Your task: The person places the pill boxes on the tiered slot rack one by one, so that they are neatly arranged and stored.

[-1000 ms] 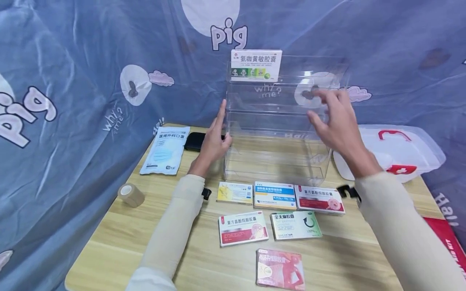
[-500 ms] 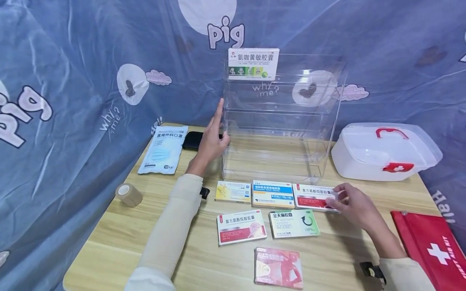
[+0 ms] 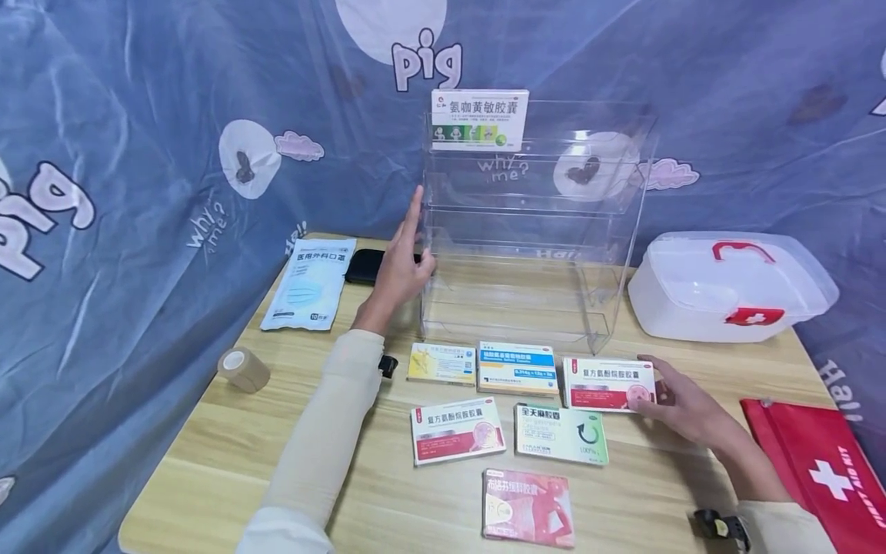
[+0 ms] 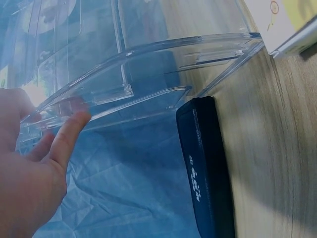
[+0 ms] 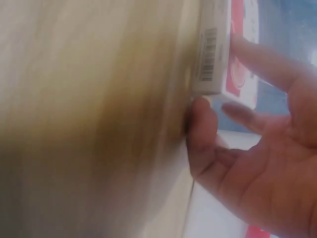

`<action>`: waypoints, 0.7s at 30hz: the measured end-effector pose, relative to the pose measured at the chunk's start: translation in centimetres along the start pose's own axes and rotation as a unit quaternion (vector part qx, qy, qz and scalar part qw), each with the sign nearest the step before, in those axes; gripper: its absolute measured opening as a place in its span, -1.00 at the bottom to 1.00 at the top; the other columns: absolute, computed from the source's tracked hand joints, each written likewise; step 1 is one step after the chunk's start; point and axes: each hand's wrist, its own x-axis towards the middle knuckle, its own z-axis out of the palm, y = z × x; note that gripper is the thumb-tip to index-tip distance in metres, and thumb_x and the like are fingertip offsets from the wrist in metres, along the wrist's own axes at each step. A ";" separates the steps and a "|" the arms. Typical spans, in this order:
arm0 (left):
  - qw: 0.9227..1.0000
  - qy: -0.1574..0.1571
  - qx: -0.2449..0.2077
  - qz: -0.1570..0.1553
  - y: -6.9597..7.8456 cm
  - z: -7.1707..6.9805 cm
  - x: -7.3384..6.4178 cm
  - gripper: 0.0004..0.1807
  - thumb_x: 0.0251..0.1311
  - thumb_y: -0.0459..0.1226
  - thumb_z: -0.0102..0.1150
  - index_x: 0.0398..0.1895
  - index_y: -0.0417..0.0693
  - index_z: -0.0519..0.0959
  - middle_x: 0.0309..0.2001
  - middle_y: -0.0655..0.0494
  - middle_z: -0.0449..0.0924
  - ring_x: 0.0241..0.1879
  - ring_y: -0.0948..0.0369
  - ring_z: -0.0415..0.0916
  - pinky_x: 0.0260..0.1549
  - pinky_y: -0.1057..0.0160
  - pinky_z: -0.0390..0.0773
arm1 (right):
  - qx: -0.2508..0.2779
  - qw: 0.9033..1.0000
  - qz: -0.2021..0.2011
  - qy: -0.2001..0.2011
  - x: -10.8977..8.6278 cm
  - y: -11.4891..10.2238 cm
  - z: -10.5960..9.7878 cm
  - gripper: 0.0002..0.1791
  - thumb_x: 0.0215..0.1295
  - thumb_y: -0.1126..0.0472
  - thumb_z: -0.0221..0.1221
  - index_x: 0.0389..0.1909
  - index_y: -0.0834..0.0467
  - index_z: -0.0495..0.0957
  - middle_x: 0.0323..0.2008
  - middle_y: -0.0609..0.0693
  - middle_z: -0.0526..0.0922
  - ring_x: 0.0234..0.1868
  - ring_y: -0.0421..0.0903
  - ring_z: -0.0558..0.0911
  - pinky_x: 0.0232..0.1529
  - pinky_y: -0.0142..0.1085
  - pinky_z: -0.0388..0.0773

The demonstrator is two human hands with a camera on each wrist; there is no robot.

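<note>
Your right hand is clamped on the right end of a red-and-white capsule box, between thumb and fingers. That box is right of the middle of the tabletop, just in front of the clear display rack; whether it is fully off the wood, you cannot tell from these views. Your left hand, fingers extended and apart, rests against the rack's left side.

The rack stands upright near the far edge, a white-and-green capsule box at the left end of its top tier. Close around your right hand's box are a blue-and-white box to its left and a green-and-white box on its near side. A yellow-and-white box, a second red-and-white box and a pink box lie flat, the pink one closest to the near edge.

Toward the far-left corner are a mask packet and a black case, with a tan tape roll by the left edge. A lidded white box fills the far-right corner; a red first-aid pouch lies at the right edge.
</note>
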 end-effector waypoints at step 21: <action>1.000 -0.007 -0.001 0.000 0.0 -0.2 -0.1 0.10 0.38 -0.53 -0.02 0.81 0.32 -0.27 0.80 0.16 -0.14 0.67 0.06 0.20 0.47 0.05 0.53 | 0.084 0.948 -0.158 0.262 0.7 -4.6 -4.3 -0.39 0.36 0.60 0.24 0.42 0.44 0.34 -0.15 -0.66 0.55 -0.13 -0.72 0.56 -0.15 -0.79 0.54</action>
